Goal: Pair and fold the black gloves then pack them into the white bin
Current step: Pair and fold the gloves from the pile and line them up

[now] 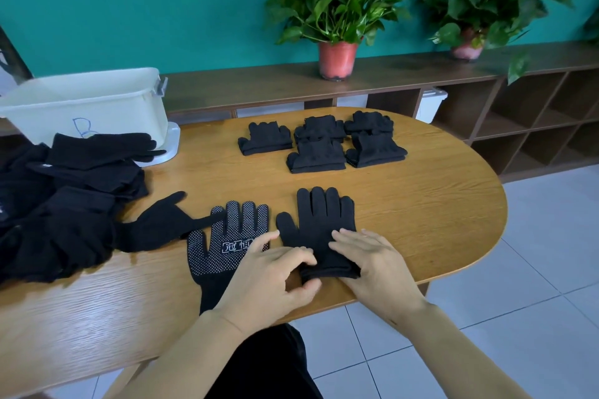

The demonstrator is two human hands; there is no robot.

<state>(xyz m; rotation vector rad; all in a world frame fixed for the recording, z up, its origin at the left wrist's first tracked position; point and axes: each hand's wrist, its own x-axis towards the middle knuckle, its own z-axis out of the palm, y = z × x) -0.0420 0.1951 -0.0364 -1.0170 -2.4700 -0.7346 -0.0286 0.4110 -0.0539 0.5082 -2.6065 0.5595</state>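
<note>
Two black gloves lie side by side near the table's front edge. The dotted glove (227, 236) faces palm up with white print; the plain glove (319, 220) lies to its right. My left hand (272, 275) pinches the plain glove's cuff between thumb and fingers while lying over the dotted glove. My right hand (372, 266) presses flat on the plain glove's cuff. Several folded glove pairs (321, 142) sit farther back. A heap of loose black gloves (64, 201) covers the table's left side. The white bin (87, 100) stands at the back left.
The oval wooden table (421, 210) ends close on the right, over a tiled floor. Behind it runs a low brown shelf (486, 100) with two potted plants (337, 10). The bin rests on a white lid (168, 146).
</note>
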